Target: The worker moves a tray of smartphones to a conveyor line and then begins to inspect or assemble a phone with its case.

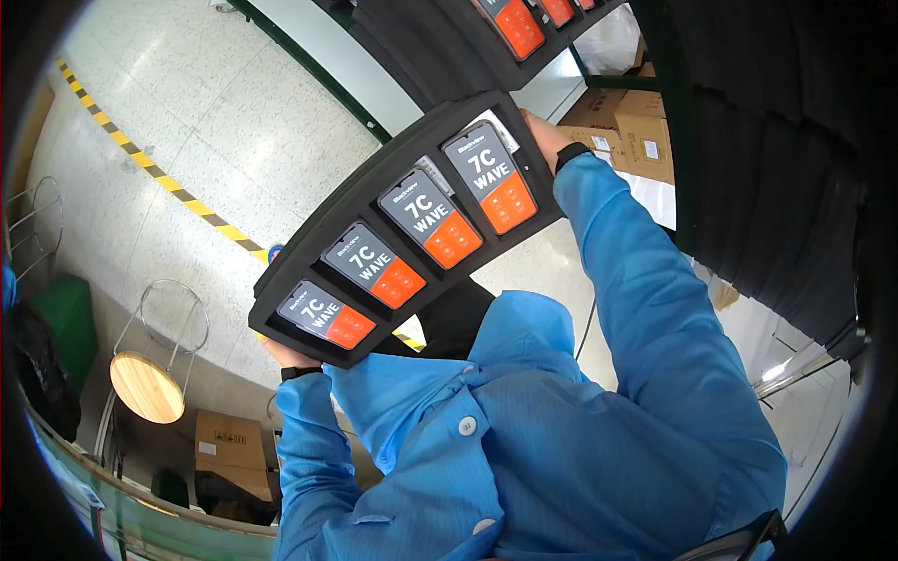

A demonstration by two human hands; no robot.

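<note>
A long black foam tray (309,257) is held tilted in front of me, off the ground, its right end higher in the picture. Several smartphones sit in its slots in one row, among them one at the right end (489,178) and one at the left end (326,314); each has a grey and orange front. My right hand (544,140) grips the tray's right end. Around the left end closes my left hand (285,352), its fingers partly hidden under the foam. White labels (496,129) show beside two of the phones.
More black foam trays with phones (519,28) are at the top. Stacked black foam (776,178) stands at the right, near cardboard boxes (645,131). At the left are a wooden-seated stool (147,386), a carton (229,449) and yellow-black floor tape (173,187).
</note>
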